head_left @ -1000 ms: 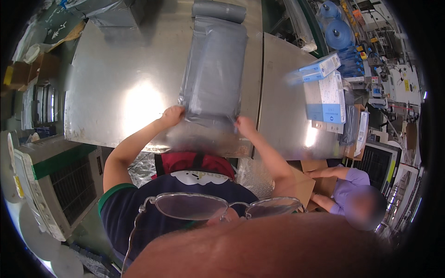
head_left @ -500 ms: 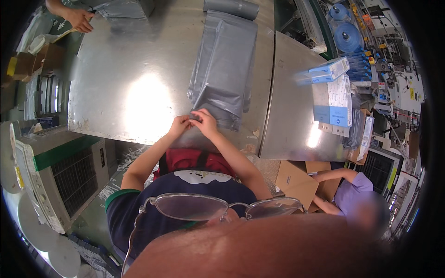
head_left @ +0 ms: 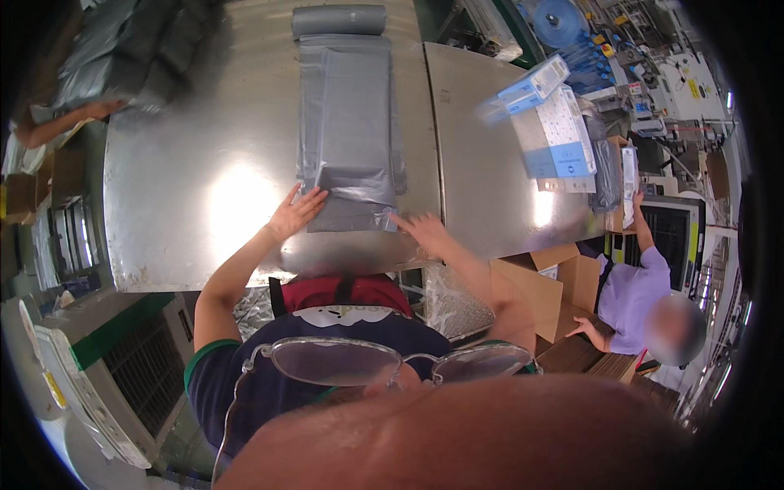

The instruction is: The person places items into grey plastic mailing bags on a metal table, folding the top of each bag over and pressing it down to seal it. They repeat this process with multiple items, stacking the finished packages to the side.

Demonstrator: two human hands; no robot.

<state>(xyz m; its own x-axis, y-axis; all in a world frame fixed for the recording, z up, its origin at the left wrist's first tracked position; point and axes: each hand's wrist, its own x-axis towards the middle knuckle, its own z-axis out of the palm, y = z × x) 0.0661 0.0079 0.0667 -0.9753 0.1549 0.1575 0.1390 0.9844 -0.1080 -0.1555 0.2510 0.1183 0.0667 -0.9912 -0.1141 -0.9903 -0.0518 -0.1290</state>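
Grey plastic bags lie flat in a layered stack on the metal table, their near end towards me. Above their far end sits a rolled grey plastic bundle. My left hand rests at the near left corner of the stack, fingers spread and touching the plastic. At the near right corner is my right hand, its fingers stretched out and the index fingertip at the plastic's edge. Neither hand grips anything. The top sheet is creased near my left fingertips.
Blue and white boxes stand on the right-hand table section. At the right, a person in a purple shirt works beside an open cardboard box. Another person's hand touches piled grey packages at the far left.
My hands have parted from a pinch near the stack's near edge and now lie at its two corners. The plastic there lies flatter. Grey packages have appeared at the far left.
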